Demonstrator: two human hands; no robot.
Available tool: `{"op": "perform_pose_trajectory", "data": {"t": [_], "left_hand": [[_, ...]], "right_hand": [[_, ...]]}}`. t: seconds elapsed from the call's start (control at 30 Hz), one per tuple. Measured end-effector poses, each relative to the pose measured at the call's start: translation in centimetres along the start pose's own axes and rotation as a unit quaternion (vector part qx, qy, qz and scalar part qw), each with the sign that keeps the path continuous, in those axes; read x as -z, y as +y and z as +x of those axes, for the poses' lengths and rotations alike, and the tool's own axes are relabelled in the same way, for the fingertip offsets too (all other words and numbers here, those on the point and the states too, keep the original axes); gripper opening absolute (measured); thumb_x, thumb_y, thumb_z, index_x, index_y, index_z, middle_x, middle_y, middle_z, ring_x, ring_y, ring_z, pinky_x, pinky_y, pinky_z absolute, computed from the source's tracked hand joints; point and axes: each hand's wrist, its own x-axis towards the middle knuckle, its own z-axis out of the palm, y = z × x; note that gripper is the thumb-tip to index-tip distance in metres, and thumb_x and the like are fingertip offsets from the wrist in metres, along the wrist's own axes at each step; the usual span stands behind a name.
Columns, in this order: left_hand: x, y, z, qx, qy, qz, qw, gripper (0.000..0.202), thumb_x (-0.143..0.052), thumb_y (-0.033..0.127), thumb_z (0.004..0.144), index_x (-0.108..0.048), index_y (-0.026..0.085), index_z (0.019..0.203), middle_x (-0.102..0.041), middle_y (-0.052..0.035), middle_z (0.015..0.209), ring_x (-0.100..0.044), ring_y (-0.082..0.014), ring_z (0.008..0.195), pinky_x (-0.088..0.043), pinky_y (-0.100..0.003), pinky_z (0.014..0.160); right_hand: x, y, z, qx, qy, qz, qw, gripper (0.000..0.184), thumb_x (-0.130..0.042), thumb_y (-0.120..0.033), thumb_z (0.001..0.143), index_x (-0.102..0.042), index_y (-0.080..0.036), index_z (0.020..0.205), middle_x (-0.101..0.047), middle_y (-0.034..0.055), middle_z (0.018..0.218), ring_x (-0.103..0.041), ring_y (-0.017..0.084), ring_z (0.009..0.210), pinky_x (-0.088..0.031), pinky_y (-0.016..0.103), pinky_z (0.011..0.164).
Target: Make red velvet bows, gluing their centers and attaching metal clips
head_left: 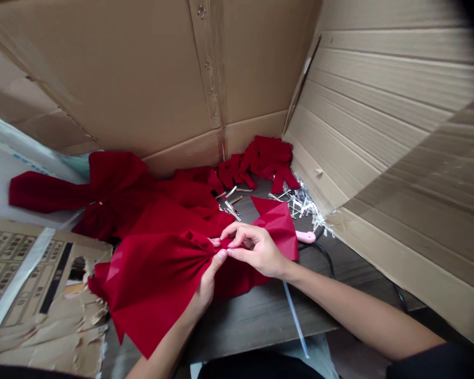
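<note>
I hold a large red fabric bow (154, 284) in front of me over a dark wooden table (256, 316). My left hand (207, 284) comes up from below and pinches the gathered centre of the bow with thumb and fingers closed. My right hand (253, 247) lies over the same pinched centre, its fingers closed on the fabric, with the bow's right wing (278, 223) spreading behind it. A finished red bow (98, 192) lies to the left.
Tall cardboard sheets (379, 116) wall in the table at the back and right. Small red fabric pieces (266, 158), metal hair clips (233, 202) and silver strips (304, 202) lie at the back. A pink tool (305, 237) with a black cable sits behind my right hand. Torn printed cardboard (31, 295) lies left.
</note>
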Motion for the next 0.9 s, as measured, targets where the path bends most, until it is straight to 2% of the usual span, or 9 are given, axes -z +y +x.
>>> {"op": "perform_pose_trajectory", "data": {"t": [0.13,0.27,0.37,0.43,0.5,0.63,0.77,0.9], "left_hand": [[0.4,-0.4,0.0,0.002,0.006,0.036,0.999,0.018,-0.074,0.030,0.075,-0.067,0.023,0.090,-0.065,0.0022,0.083,-0.058,-0.0139,0.076,-0.047,-0.028,0.079],[0.3,0.0,-0.2,-0.029,0.019,0.081,0.996,0.018,-0.074,0.031,0.074,-0.066,0.024,0.089,-0.066,0.0015,0.086,-0.061,-0.0169,0.088,-0.046,-0.030,0.089],[0.0,0.9,-0.4,-0.049,0.012,0.133,0.990,0.020,-0.071,0.033,0.076,-0.066,0.023,0.092,-0.068,0.0002,0.092,-0.062,-0.0193,0.096,-0.043,-0.035,0.100],[-0.1,1.5,-0.6,-0.063,0.008,0.148,0.987,0.022,-0.071,0.035,0.075,-0.066,0.023,0.093,-0.069,-0.0002,0.096,-0.063,-0.0201,0.097,-0.042,-0.037,0.104],[-0.3,1.9,-0.6,-0.075,0.011,0.146,0.986,0.023,-0.071,0.037,0.075,-0.066,0.023,0.092,-0.070,-0.0002,0.094,-0.065,-0.0205,0.095,-0.045,-0.036,0.101],[-0.6,1.6,-0.6,-0.072,0.009,0.112,0.991,0.028,-0.073,0.043,0.073,-0.067,0.023,0.092,-0.071,-0.0007,0.090,-0.067,-0.0219,0.094,-0.052,-0.035,0.096],[-0.8,1.9,-0.6,-0.043,-0.008,0.118,0.992,0.031,-0.071,0.048,0.073,-0.070,0.023,0.091,-0.073,-0.0026,0.092,-0.067,-0.0244,0.099,-0.051,-0.039,0.098],[-1.0,3.2,0.5,-0.040,-0.005,0.156,0.987,0.025,-0.073,0.038,0.074,-0.072,0.022,0.092,-0.073,-0.0040,0.097,-0.065,-0.0253,0.106,-0.044,-0.041,0.104]], "right_hand": [[-0.2,0.0,-0.1,0.028,0.013,-0.050,0.998,0.019,-0.066,-0.020,0.082,-0.056,-0.019,0.066,-0.069,0.0084,0.095,-0.067,0.021,0.088,-0.052,0.036,0.077],[-0.4,-0.2,-0.4,0.110,0.010,-0.137,0.984,0.016,-0.062,-0.012,0.083,-0.058,-0.019,0.069,-0.071,0.0096,0.096,-0.068,0.021,0.087,-0.053,0.036,0.076],[-0.4,-0.5,-0.5,0.148,0.007,-0.156,0.977,0.009,-0.061,-0.011,0.084,-0.062,-0.020,0.082,-0.071,0.0097,0.097,-0.068,0.022,0.089,-0.054,0.036,0.078],[-0.3,-0.7,-0.4,0.124,0.006,-0.136,0.983,0.015,-0.063,-0.013,0.082,-0.063,-0.020,0.096,-0.070,0.0092,0.098,-0.068,0.021,0.090,-0.055,0.035,0.079],[-0.2,-0.9,-0.3,0.088,-0.004,-0.117,0.989,0.021,-0.066,-0.016,0.081,-0.063,-0.019,0.102,-0.069,0.0084,0.099,-0.067,0.021,0.091,-0.055,0.034,0.080],[-0.3,-0.9,0.0,0.056,-0.015,-0.077,0.995,0.007,-0.066,-0.021,0.082,-0.064,-0.019,0.088,-0.070,0.0072,0.095,-0.067,0.020,0.091,-0.054,0.035,0.082],[-0.5,-0.9,0.1,0.012,-0.006,0.004,1.000,0.009,-0.069,-0.024,0.079,-0.061,-0.019,0.078,-0.068,0.0063,0.092,-0.066,0.020,0.089,-0.053,0.035,0.079],[-0.7,-0.3,0.7,-0.050,0.029,-0.013,0.998,0.009,-0.068,-0.021,0.074,-0.060,-0.018,0.076,-0.066,0.0025,0.081,-0.063,0.018,0.077,-0.050,0.032,0.072]]}}
